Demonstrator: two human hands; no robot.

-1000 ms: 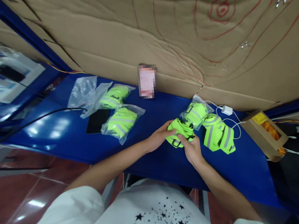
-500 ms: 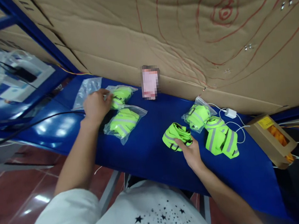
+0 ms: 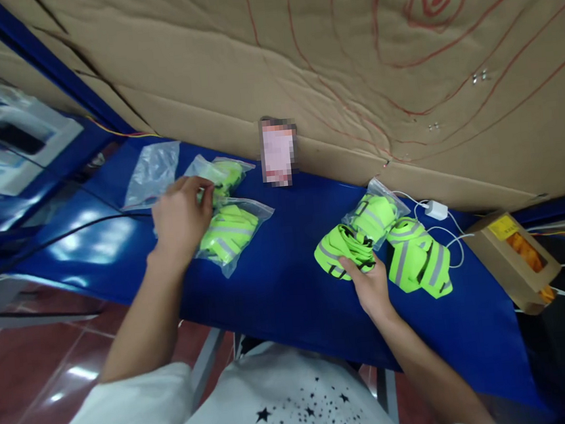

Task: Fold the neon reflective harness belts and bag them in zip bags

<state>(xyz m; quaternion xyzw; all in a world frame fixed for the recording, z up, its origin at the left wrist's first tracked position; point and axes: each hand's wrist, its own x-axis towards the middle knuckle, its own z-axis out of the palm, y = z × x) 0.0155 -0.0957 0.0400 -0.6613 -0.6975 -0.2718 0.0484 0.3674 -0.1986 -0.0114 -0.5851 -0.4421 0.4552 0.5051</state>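
Observation:
My right hand (image 3: 370, 280) grips a folded neon-green strap bundle (image 3: 338, 250) with grey bands. My left hand (image 3: 183, 211) pinches a clear plastic bag (image 3: 203, 169) at the left, over a bagged green bundle (image 3: 230, 177). Just below lies another bagged green bundle (image 3: 229, 233). An empty-looking clear bag (image 3: 155, 170) lies flat beyond my left hand. Right of centre are a bagged green bundle (image 3: 374, 214) and, beside it, an unbagged green strap bundle (image 3: 418, 259).
A blurred pink card-like object (image 3: 278, 151) leans against the cardboard wall (image 3: 200, 67). A white charger (image 3: 435, 210) with cables and a cardboard box (image 3: 514, 261) with orange contents stand at the right of the blue table (image 3: 279, 291). A black cable crosses the left.
My left hand has closed on a clear bag and raised part of it beside the bagged bundles. My right hand, with the green bundle, has shifted slightly right, closer to the bagged one.

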